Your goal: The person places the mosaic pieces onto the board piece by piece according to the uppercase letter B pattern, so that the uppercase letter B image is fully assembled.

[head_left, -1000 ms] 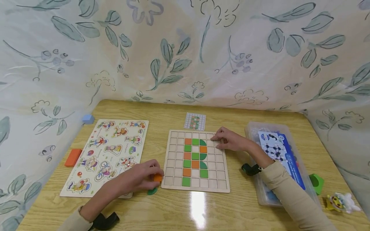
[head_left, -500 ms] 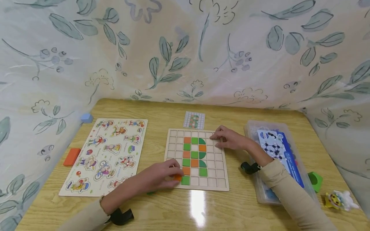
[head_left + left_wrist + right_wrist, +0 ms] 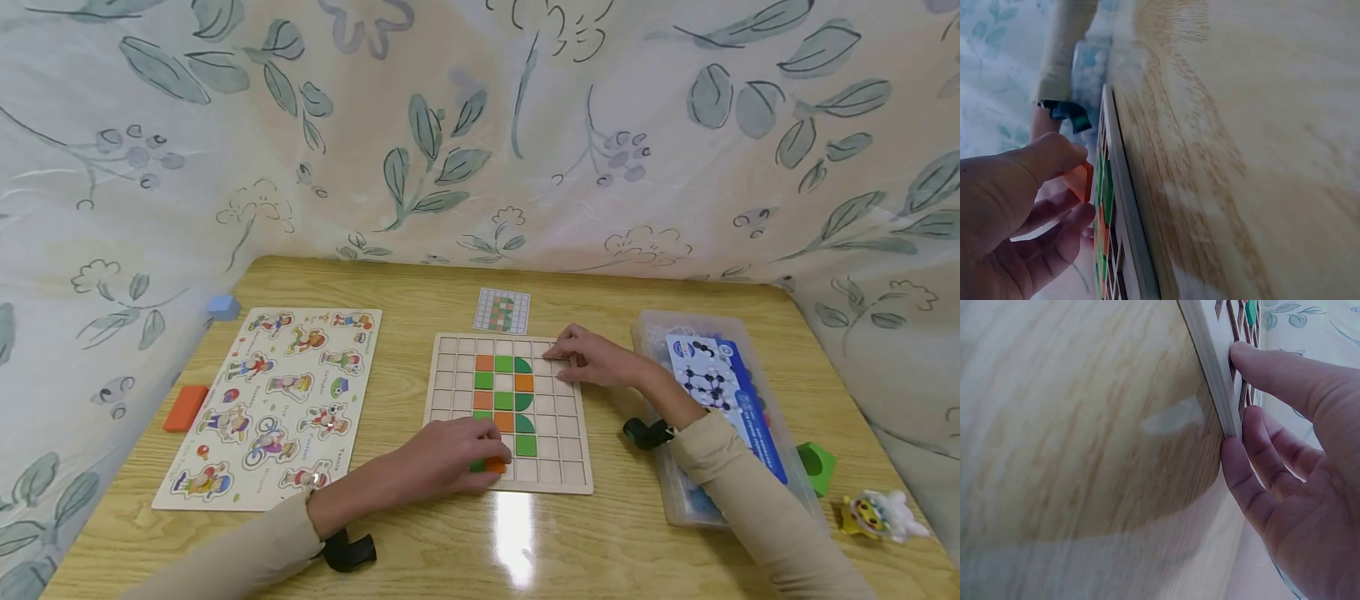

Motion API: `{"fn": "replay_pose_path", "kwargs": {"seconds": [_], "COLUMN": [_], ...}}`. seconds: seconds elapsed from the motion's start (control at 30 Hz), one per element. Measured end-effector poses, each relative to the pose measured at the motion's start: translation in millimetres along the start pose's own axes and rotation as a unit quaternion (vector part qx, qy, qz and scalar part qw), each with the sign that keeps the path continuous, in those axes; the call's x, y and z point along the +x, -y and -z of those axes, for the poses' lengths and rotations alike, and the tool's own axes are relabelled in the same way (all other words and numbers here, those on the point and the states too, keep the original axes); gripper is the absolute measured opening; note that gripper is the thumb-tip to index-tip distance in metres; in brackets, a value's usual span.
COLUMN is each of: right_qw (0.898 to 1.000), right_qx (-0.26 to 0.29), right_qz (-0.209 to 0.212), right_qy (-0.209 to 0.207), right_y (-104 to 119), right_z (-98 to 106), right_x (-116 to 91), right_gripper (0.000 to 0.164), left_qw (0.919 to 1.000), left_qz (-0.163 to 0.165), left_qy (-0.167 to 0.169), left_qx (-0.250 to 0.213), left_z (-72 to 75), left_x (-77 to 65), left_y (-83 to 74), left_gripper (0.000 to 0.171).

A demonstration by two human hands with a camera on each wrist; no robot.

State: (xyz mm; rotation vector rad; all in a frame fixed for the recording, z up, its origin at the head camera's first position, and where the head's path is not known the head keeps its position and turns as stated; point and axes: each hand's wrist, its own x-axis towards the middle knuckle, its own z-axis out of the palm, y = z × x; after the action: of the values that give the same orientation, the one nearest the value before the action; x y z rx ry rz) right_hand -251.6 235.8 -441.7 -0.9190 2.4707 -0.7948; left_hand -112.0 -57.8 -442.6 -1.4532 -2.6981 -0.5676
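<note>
My left hand (image 3: 453,452) pinches an orange square tile (image 3: 495,465) close over the front row of a wooden grid board (image 3: 561,450). Between thumb and fingertips, the orange tile (image 3: 1079,181) stands tilted beside the grid in the left wrist view. Green and orange squares and dark green quarter-round tiles (image 3: 522,402) fill the board's middle columns; my left hand covers some of them. At the board's back right corner rests my right hand (image 3: 602,363). In the right wrist view its thumb (image 3: 1260,365) lies on the grid, with fingertips at the edge.
Behind the board lies a small pattern card (image 3: 480,321). A picture puzzle (image 3: 300,408), red block (image 3: 186,408) and blue block (image 3: 222,308) are on the left. A clear plastic box (image 3: 678,500), green block (image 3: 816,469) and toy figure (image 3: 873,517) are on the right.
My left hand has carried the orange tile rightward from beside the board to over its front row. The green piece beside the board is now hidden under my left arm. My right hand stays put.
</note>
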Motion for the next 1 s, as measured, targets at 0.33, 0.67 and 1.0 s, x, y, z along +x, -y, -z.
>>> {"fn": "replay_pose_path", "kwargs": {"seconds": [0.33, 0.67, 1.0], "right_qw": [1.0, 1.0, 1.0], "right_qx": [0.002, 0.001, 0.001], "right_qz": [0.002, 0.0, 0.001], "right_qy": [0.001, 0.001, 0.002], "right_y": [-0.2, 0.4, 0.4], "right_z": [0.9, -0.3, 0.2], "right_x": [0.9, 0.4, 0.3], "right_gripper": [0.035, 0.036, 0.035], "left_qw": [0.9993, 0.9989, 0.9996], "left_qz": [0.007, 0.01, -0.001], "left_qy": [0.023, 0.028, 0.026], "left_qx": [-0.03, -0.035, -0.009], "left_z": [-2.4, -4.7, -4.9], "left_x": [2.9, 4.4, 6.0], "left_y": [-0.4, -1.8, -3.1], "left_gripper": [0.017, 0.018, 0.015]}}
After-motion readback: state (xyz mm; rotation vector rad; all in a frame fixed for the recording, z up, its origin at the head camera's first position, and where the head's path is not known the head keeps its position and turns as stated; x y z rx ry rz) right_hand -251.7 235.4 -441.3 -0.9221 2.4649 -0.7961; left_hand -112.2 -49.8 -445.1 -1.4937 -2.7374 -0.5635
